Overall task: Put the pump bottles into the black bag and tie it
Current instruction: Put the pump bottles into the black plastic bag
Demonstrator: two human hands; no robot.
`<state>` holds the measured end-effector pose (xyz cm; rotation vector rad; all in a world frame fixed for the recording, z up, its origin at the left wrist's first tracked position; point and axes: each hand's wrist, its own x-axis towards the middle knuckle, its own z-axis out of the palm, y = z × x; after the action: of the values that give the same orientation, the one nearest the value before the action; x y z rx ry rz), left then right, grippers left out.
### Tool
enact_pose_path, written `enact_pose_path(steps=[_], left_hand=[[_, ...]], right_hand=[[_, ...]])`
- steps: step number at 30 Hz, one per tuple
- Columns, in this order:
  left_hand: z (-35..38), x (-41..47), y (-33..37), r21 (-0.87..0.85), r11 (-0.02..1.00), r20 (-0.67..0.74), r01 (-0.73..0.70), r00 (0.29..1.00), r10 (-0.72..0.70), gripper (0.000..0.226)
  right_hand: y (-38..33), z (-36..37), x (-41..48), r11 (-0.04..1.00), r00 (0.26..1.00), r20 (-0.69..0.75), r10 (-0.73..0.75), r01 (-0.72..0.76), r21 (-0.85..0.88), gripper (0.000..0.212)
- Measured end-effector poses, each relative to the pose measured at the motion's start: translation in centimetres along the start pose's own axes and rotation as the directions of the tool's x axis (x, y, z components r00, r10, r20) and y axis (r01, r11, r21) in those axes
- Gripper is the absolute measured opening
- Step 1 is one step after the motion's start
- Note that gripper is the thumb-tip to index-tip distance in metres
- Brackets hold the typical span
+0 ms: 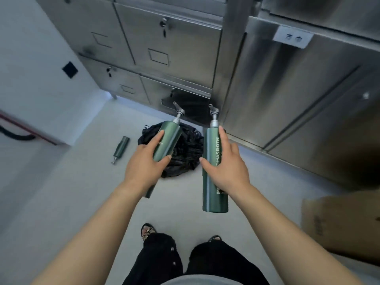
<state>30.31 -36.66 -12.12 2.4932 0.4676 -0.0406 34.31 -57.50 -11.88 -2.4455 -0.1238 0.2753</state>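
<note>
We stand over a pale grey floor (72,202) and look down past our own bare forearms. Our left hand (141,163) is wrapped around a tall green metallic pump bottle (168,138), fingers across its front and thumb on the lower side, so that it tilts with its grey pump head pointing up and slightly right. Our right hand (226,167) grips a second tall green pump bottle with white lettering (212,177) about the middle, holding it close to upright, its grey pump at the top. Both bottles are held in the air, well above the floor. Between and beyond them lies the crumpled black plastic bag (185,153) on the floor, just in front of the stainless steel cabinets (164,48); the left-hand bottle hangs over it in our view, and the right-hand bottle is beside its right edge. A third, smaller-looking green pump bottle (121,148) lies on its side on the floor to the left of the bag, apart from it (its pump end points toward us). A brown cardboard box (339,221) sits at the right edge, and our black trouser legs and sandalled feet show at the bottom.
</note>
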Motion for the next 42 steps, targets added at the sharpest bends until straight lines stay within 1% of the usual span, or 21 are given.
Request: enact_pose_path(steps=[2, 5, 11, 16, 21, 24, 30, 32, 36, 39, 42], left_hand=[[-2.0, -0.6, -3.1, -0.051, 0.996, -0.054, 0.069, 0.996, -0.072, 0.070], [-5.0, -1.4, -8.2, -0.073, 0.990, -0.106, 0.122, 0.986, -0.130, 0.070], [-9.6, -0.1, -16.2, -0.095, 0.975, -0.106, 0.203, 0.971, -0.212, 0.069], [-11.6, 2.3, -19.9, -0.084, 0.979, -0.089, 0.184, 0.978, -0.191, 0.069], [-12.1, 6.1, -21.1, -0.097, 0.982, 0.009, 0.162, 0.987, -0.162, 0.069], [-12.2, 9.2, -21.1, -0.076, 0.989, 0.052, 0.129, 0.991, -0.125, 0.068], [-13.6, 15.5, -21.7, -0.031, 0.996, 0.079, 0.087, 0.993, -0.084, 0.069], [-14.2, 17.6, -22.1, -0.023, 0.996, 0.103, 0.089, 0.991, -0.086, 0.069], [-14.7, 22.1, -22.2, -0.041, 0.997, 0.153, 0.068, 0.986, -0.061, 0.070], [-14.4, 26.1, -21.7, -0.068, 0.998, 0.202, -0.003, 0.979, 0.016, 0.071], [-13.9, 30.2, -21.5, -0.076, 0.993, 0.282, -0.094, 0.953, 0.112, 0.071]], right_hand=[[-3.4, 2.5, -0.2, 0.999, 0.997, 0.053, -0.047, 0.048, -0.020, 0.094], [-7.9, 6.4, -0.3, 0.997, 0.994, 0.088, -0.067, 0.071, -0.032, 0.094], [-14.1, 13.3, 0.5, 0.994, 0.991, 0.105, -0.083, 0.090, -0.062, 0.094], [-16.7, 16.1, 2.6, 0.997, 0.995, 0.088, -0.037, 0.043, -0.063, 0.093], [-17.7, 17.4, 6.1, 0.998, 0.998, 0.058, 0.005, -0.001, -0.064, 0.093], [-18.1, 18.0, 9.0, 0.998, 0.998, 0.055, 0.026, -0.023, -0.055, 0.093], [-19.2, 19.8, 15.3, 0.999, 0.990, 0.138, 0.039, -0.038, -0.010, 0.093], [-19.4, 20.1, 16.9, 0.998, 0.988, 0.144, 0.063, -0.064, 0.002, 0.092], [-19.8, 20.1, 19.8, 0.992, 0.989, 0.092, 0.115, -0.119, 0.034, 0.091], [-20.2, 20.0, 21.7, 0.986, 0.987, 0.033, 0.159, -0.161, 0.042, 0.091], [-20.6, 20.0, 23.4, 0.972, 0.972, -0.051, 0.231, -0.228, 0.055, 0.092]])
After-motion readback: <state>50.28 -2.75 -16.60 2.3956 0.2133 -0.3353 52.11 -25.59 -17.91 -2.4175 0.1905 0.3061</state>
